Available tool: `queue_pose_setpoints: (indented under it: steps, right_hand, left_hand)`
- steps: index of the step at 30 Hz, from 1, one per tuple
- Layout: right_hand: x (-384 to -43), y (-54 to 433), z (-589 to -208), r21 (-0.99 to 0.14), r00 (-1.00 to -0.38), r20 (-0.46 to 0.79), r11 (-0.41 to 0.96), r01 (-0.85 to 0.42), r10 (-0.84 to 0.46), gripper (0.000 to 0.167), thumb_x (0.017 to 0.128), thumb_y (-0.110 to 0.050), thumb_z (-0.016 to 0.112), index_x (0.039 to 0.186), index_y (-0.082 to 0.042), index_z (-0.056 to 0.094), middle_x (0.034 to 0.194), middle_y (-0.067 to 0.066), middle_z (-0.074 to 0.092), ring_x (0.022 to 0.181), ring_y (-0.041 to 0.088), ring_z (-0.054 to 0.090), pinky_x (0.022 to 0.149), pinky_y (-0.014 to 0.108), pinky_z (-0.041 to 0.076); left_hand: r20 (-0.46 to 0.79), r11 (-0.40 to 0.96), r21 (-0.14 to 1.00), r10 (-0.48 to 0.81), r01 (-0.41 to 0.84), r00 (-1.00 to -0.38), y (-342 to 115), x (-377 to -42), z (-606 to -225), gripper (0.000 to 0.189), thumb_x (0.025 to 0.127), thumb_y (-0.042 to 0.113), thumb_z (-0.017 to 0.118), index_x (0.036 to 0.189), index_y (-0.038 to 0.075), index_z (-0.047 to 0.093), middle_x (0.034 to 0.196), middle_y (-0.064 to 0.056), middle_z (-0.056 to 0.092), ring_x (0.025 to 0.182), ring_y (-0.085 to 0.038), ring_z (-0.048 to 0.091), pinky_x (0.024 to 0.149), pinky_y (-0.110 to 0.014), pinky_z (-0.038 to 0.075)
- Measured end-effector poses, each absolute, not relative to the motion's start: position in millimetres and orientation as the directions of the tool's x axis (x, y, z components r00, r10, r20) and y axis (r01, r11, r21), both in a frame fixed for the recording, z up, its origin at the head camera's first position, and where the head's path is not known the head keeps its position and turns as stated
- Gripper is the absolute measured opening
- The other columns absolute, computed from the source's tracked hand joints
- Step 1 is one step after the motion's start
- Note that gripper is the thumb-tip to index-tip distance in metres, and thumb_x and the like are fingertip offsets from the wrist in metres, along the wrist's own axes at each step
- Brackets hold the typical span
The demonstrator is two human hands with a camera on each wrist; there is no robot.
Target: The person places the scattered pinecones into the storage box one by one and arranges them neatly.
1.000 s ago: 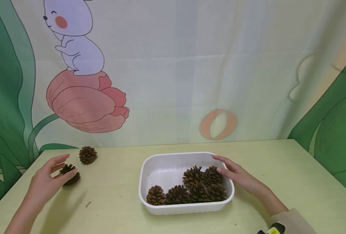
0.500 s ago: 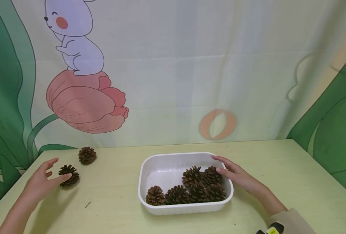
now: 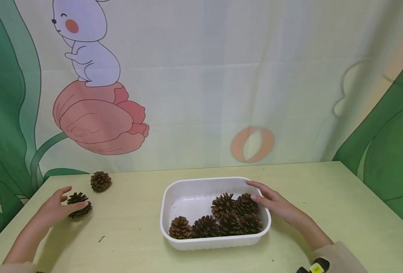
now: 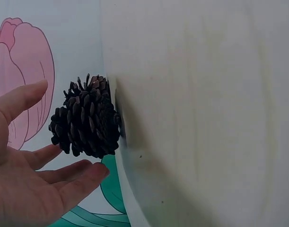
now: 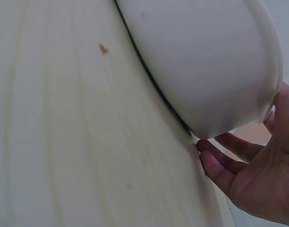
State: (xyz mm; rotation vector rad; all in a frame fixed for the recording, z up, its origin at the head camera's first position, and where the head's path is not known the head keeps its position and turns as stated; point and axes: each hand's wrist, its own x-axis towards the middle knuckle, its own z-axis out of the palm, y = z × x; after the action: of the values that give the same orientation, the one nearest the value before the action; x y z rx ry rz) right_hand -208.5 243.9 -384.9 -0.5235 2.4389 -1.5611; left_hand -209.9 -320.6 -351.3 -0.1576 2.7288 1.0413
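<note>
My left hand [image 3: 53, 208] reaches around a brown pine cone [image 3: 80, 209] at the table's left, its thumb stretched across the cone's near side in the head view. In the left wrist view the fingers [image 4: 83, 182] and thumb are spread around the dark pine cone [image 4: 90, 120], with a visible gap to the thumb. Just behind it lies a second pine cone [image 3: 100, 181]. My right hand [image 3: 283, 207] grips the right end of a white plastic tub [image 3: 215, 242], thumb over the rim and fingers outside. Those fingers show low against the tub wall [image 5: 210, 71] in the right wrist view.
Several pine cones [image 3: 205, 226] lie in the tub along its near and right sides. A small dry flake [image 3: 101, 239] and specks are scattered on the pale wooden table [image 3: 130, 220]. A printed curtain [image 3: 188, 94] hangs at the table's back edge.
My left hand drew back leftward from the pine cone, then came a little forward to it again, thumb across it. The cone stays on the table; the right hand and tub hold still.
</note>
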Motion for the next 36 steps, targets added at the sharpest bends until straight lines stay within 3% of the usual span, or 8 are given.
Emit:
queue_pose_setpoints:
  steps: [17,36]
  right_hand:
    - [-215,245,-382,-0.909,-0.919,0.003,0.381,-0.167,-0.395,0.049,0.096,-0.029,0.045,0.141,-0.018,0.032,0.147,0.015,0.023,0.131,0.038,0.024,0.101,0.057,0.028]
    - [-214,244,-378,-0.91,-0.917,0.007,0.378,-0.17,-0.398,0.049,0.096,-0.027,0.046,0.141,-0.015,0.033,0.146,0.018,0.024,0.131,0.04,0.024,0.1,0.059,0.028]
  left_hand:
    - [-0.241,0.783,0.601,-0.011,-0.159,-0.97,-320,-221,-359,0.085,0.087,0.04,0.057,0.136,-0.013,0.013,0.131,-0.045,0.012,0.12,-0.059,0.017,0.095,-0.065,0.027]
    - [-0.243,0.776,0.605,-0.032,-0.177,-0.969,-319,-220,-354,0.078,0.088,0.037,0.057,0.135,-0.011,0.017,0.131,-0.045,0.015,0.119,-0.058,0.02,0.094,-0.064,0.029]
